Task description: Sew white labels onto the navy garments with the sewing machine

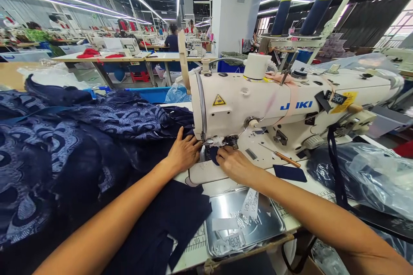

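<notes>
Dark navy fabric with a pale scalloped pattern (125, 118) is heaped left of the white sewing machine (226, 94). Under the machine's head, a plain dark navy cloth piece (214, 155) appears pinched by the fingers of the right hand (236, 165). The left hand (183, 152) is laid on dark fabric; its grip cannot be told. Fingertips could be pricked if guided too close; puckering could be caused by the heap's drag.

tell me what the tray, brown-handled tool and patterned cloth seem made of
Tray: shiny metal, perhaps steel, by its bright reflections.
Tool: smooth handle, possibly wood by its brown colour; thin, probably metal shaft.
Patterned cloth: soft-looking textile, by its loose folds; fibre unclear.
</notes>
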Action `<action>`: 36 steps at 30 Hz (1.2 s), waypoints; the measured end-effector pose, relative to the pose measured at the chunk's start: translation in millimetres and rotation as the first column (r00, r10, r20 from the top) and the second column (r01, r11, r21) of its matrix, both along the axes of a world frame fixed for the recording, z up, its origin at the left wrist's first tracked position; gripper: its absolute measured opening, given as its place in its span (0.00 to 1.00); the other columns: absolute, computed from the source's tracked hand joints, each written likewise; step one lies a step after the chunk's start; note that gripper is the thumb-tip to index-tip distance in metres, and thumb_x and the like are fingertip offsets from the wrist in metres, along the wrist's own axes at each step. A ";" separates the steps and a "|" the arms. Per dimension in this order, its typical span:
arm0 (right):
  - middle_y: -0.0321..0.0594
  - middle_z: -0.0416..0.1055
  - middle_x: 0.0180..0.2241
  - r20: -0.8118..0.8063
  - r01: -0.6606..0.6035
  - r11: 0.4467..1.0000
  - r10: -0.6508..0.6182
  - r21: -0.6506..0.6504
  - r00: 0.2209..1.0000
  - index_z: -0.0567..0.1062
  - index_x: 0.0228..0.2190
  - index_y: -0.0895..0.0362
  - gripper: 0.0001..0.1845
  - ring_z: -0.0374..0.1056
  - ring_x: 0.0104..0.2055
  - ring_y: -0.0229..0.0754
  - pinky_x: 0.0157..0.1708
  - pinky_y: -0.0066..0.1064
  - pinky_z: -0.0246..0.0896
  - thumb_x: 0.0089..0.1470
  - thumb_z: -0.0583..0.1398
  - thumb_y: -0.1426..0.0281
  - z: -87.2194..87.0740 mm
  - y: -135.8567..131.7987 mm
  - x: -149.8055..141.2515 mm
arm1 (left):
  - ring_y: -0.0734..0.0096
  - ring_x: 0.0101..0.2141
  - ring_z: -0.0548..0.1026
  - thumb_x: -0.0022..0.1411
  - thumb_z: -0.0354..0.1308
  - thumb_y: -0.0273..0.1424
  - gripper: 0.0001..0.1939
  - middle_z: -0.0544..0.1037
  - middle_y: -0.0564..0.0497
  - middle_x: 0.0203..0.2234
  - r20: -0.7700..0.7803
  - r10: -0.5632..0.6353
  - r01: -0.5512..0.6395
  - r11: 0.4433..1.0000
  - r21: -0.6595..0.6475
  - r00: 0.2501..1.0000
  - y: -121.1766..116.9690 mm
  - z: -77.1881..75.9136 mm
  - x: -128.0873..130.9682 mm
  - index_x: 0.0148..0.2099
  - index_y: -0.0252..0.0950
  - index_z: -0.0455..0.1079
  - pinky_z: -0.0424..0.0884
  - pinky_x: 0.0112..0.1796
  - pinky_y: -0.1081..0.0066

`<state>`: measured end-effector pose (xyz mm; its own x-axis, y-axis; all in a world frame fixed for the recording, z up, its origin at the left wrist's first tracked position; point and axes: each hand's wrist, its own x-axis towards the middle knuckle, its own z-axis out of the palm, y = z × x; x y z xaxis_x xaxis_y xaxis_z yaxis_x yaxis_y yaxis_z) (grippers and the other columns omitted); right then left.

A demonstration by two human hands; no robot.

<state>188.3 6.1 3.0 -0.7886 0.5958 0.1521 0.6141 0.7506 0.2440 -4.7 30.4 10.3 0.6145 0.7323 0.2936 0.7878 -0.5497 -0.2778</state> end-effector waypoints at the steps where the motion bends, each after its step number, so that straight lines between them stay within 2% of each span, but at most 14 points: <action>1: 0.51 0.66 0.34 -0.003 0.011 1.000 -0.011 0.009 1.000 0.71 0.30 0.64 0.09 0.63 0.34 0.44 0.34 0.35 0.59 0.50 0.51 0.82 -0.7 -0.4 -1.5 | 0.59 0.38 0.69 0.55 0.48 0.28 0.10 0.74 0.47 0.31 0.002 0.003 -0.003 1.000 -0.003 1.000 1.0 0.2 0.2 0.36 0.37 0.70 0.51 0.49 0.47; 11: 0.50 0.66 0.33 -0.005 0.076 0.996 -0.075 0.040 0.997 0.71 0.31 0.65 0.09 0.63 0.35 0.46 0.35 0.36 0.58 0.50 0.52 0.81 -5.8 -2.1 -11.3 | 0.58 0.38 0.70 0.56 0.47 0.28 0.11 0.74 0.45 0.32 -0.026 0.014 -0.014 1.000 0.010 1.000 5.5 0.1 0.5 0.37 0.34 0.69 0.52 0.49 0.46; 16: 0.49 0.67 0.35 -0.046 0.016 0.998 -0.013 0.058 0.999 0.72 0.33 0.64 0.10 0.62 0.36 0.43 0.37 0.34 0.57 0.53 0.51 0.80 -4.9 12.3 3.8 | 0.58 0.36 0.71 0.55 0.48 0.27 0.10 0.75 0.45 0.30 -0.064 0.078 -0.078 0.997 0.015 0.995 0.3 3.3 8.1 0.34 0.34 0.70 0.52 0.48 0.46; 20: 0.46 0.69 0.31 -0.059 0.005 0.996 0.001 0.087 0.998 0.72 0.37 0.63 0.13 0.62 0.36 0.43 0.36 0.34 0.57 0.56 0.49 0.78 -6.0 31.7 23.6 | 0.61 0.30 0.72 0.52 0.47 0.19 0.11 0.75 0.44 0.25 -0.145 0.119 -0.118 0.993 0.011 0.982 -23.2 13.4 8.6 0.31 0.31 0.70 0.54 0.48 0.50; 22: 0.46 0.69 0.30 -0.060 0.010 0.996 -0.005 0.093 0.998 0.72 0.37 0.62 0.15 0.62 0.34 0.42 0.35 0.34 0.57 0.57 0.47 0.77 -6.5 37.2 29.2 | 0.64 0.28 0.71 0.52 0.48 0.19 0.10 0.74 0.46 0.22 -0.177 0.033 -0.050 0.995 -0.091 0.984 -44.5 16.9 0.1 0.27 0.33 0.69 0.60 0.42 0.57; 24: 0.47 0.69 0.31 -0.051 0.012 0.995 -0.007 0.096 0.999 0.73 0.36 0.62 0.15 0.62 0.34 0.43 0.35 0.34 0.57 0.57 0.47 0.75 -6.2 38.3 30.5 | 0.68 0.22 0.70 0.52 0.49 0.22 0.09 0.72 0.50 0.19 -0.141 -0.034 -0.001 0.971 -0.240 0.989 -68.6 16.5 -13.6 0.25 0.35 0.68 0.61 0.30 0.65; 25: 0.47 0.69 0.31 -0.045 0.013 0.996 -0.009 0.093 0.999 0.73 0.36 0.62 0.14 0.62 0.34 0.43 0.36 0.35 0.57 0.57 0.48 0.74 -5.8 37.5 30.0 | 0.69 0.23 0.69 0.53 0.49 0.23 0.08 0.72 0.51 0.21 -0.095 -0.062 0.033 0.960 -0.277 0.994 -80.1 15.0 -21.2 0.27 0.36 0.68 0.60 0.29 0.67; 28: 0.48 0.69 0.32 -0.046 0.014 0.998 -0.011 0.069 0.999 0.73 0.36 0.64 0.13 0.63 0.36 0.45 0.37 0.36 0.57 0.56 0.51 0.71 -4.5 32.7 26.4 | 0.72 0.23 0.67 0.56 0.44 0.21 0.12 0.70 0.53 0.23 0.032 -0.053 0.060 0.959 -0.277 0.998 -106.7 8.0 -40.5 0.29 0.37 0.66 0.58 0.27 0.69; 32: 0.50 0.69 0.33 -0.043 0.052 0.997 -0.050 0.053 0.998 0.72 0.38 0.67 0.17 0.63 0.37 0.47 0.38 0.37 0.58 0.56 0.52 0.67 -3.0 27.0 22.5 | 0.72 0.21 0.62 0.60 0.39 0.22 0.17 0.67 0.53 0.21 0.081 -0.060 0.076 0.976 -0.203 0.995 -119.1 3.6 -49.8 0.24 0.36 0.63 0.56 0.26 0.69; 36: 0.51 0.70 0.36 -0.022 0.074 0.997 -0.074 0.013 0.997 0.71 0.41 0.67 0.18 0.64 0.39 0.48 0.39 0.38 0.58 0.56 0.51 0.67 3.0 22.1 22.0 | 0.70 0.31 0.67 0.60 0.42 0.24 0.11 0.71 0.50 0.32 0.112 -0.056 0.081 0.969 -0.233 0.992 -114.9 9.9 -50.5 0.34 0.37 0.66 0.59 0.33 0.69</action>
